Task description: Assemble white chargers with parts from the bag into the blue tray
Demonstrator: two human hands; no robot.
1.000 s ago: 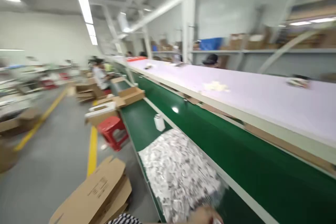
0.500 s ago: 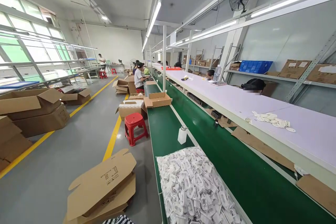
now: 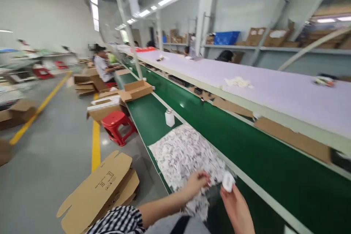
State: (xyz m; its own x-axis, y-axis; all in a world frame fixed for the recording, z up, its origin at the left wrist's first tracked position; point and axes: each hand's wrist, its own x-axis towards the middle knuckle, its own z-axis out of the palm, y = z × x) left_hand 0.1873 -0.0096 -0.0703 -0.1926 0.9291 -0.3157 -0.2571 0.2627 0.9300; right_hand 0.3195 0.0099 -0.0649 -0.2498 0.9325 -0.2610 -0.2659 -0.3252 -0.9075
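Observation:
A large clear bag of small white plastic parts [image 3: 183, 150] lies on the green bench surface. Over its near edge is my left hand [image 3: 197, 182], its fingers curled and blurred; whether they hold something is unclear. To the right, my right hand [image 3: 234, 201] grips a white oval part [image 3: 228, 181] upright between thumb and fingers. More white parts [image 3: 197, 206] spread below my left hand.
Beyond the bag stands a white bottle [image 3: 170, 118], with an open carton [image 3: 137, 89] farther back. A red stool [image 3: 117, 126] and flattened cardboard [image 3: 95, 190] are at the left. A raised lilac shelf [image 3: 274, 87] runs along the right.
The view has turned right and down. Both my hands have come into view, the right one with a white part in it. The bag now appears farther left and higher.

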